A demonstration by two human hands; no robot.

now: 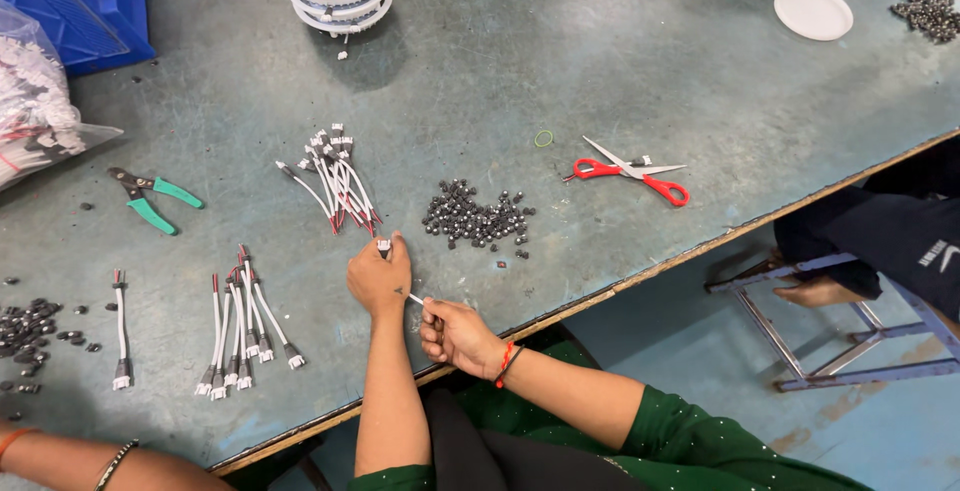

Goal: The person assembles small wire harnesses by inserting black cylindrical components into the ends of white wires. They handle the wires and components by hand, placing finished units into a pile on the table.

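The left hand (378, 276) pinches the connector end of a white wire lead (413, 298) against the bench (600, 81); the right hand (455, 334) grips its other end. Black ferrite beads (475, 219) lie at 2 o'clock, loose leads (335, 179) at 12 o'clock.

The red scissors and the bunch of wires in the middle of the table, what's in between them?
In the head view, a pile of small black beads lies between the red scissors and the wire bunch, with a small green ring farther back.
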